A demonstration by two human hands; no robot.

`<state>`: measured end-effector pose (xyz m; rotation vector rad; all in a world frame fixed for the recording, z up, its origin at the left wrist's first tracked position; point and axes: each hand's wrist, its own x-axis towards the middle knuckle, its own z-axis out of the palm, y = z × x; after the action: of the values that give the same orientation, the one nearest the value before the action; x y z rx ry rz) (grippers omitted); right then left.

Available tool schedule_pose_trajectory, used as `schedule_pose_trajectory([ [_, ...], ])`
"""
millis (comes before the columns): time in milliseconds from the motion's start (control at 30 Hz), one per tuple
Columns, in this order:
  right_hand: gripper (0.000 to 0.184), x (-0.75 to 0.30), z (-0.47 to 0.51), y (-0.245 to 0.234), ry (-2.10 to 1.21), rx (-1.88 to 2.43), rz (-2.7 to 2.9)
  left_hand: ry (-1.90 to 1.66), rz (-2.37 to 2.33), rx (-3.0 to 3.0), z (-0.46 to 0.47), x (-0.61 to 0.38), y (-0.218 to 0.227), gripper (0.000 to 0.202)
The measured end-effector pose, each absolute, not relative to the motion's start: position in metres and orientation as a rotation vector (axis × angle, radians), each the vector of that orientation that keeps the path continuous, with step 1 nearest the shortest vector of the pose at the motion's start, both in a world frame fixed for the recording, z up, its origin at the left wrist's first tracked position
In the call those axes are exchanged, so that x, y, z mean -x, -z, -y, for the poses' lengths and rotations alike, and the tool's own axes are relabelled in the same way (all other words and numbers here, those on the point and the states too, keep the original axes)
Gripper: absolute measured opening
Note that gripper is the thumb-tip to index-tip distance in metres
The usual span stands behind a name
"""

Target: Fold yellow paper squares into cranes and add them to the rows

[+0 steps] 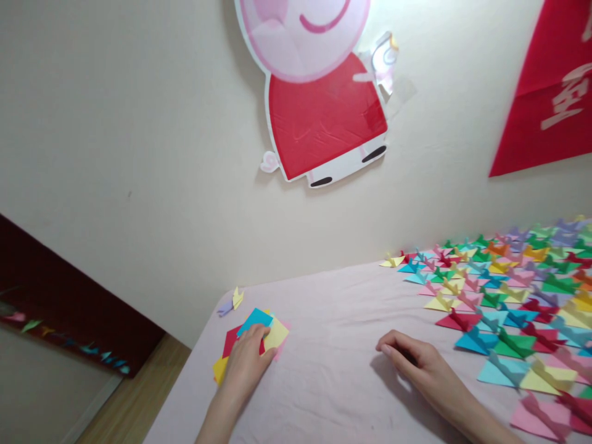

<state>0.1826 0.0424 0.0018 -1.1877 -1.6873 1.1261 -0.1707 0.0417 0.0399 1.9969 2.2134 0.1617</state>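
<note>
My left hand point(247, 364) lies on a small stack of coloured paper squares point(277, 333) at the left end of the table, fingers flat on a blue and a red sheet. My right hand point(416, 364) rests on the pink tablecloth point(333, 345) a little to the right, fingers loosely curled and holding nothing I can see. It is close to the nearest folded paper cranes point(490, 333), which lie in rows across the right side of the table.
Two small folded pieces, yellow and lilac point(232, 302), sit at the table's far left corner. The table stands against a cream wall with a cartoon pig cut-out point(324, 117) and a red banner point(550, 92). Wooden floor shows at lower left point(134, 401).
</note>
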Motion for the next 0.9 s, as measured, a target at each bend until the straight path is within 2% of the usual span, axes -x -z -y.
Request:
schedule_pose_trajectory([
  [233,0.036,-0.182,-0.042,-0.004,-1.096,1.188,1.688,-0.188,-2.201,-1.990,-0.042,0.167,-0.045,0.015],
  [467,0.036,-0.183,-0.041,-0.007,-1.101,1.193,1.699,-0.229,-2.187,-2.002,-0.042,0.166,-0.043,0.013],
  [533,0.036,-0.183,-0.041,-0.007,-1.115,1.192,1.696,-0.242,-2.196,-1.993,-0.041,0.167,-0.038,0.017],
  [700,0.037,-0.183,-0.043,-0.004,-1.136,1.199,1.700,-0.349,-2.176,-2.003,-0.038,0.185,-0.024,0.041],
  [900,0.038,-0.184,-0.042,-0.002,-1.135,1.218,1.710,-0.258,-2.413,-1.838,-0.032,0.250,-0.030,0.045],
])
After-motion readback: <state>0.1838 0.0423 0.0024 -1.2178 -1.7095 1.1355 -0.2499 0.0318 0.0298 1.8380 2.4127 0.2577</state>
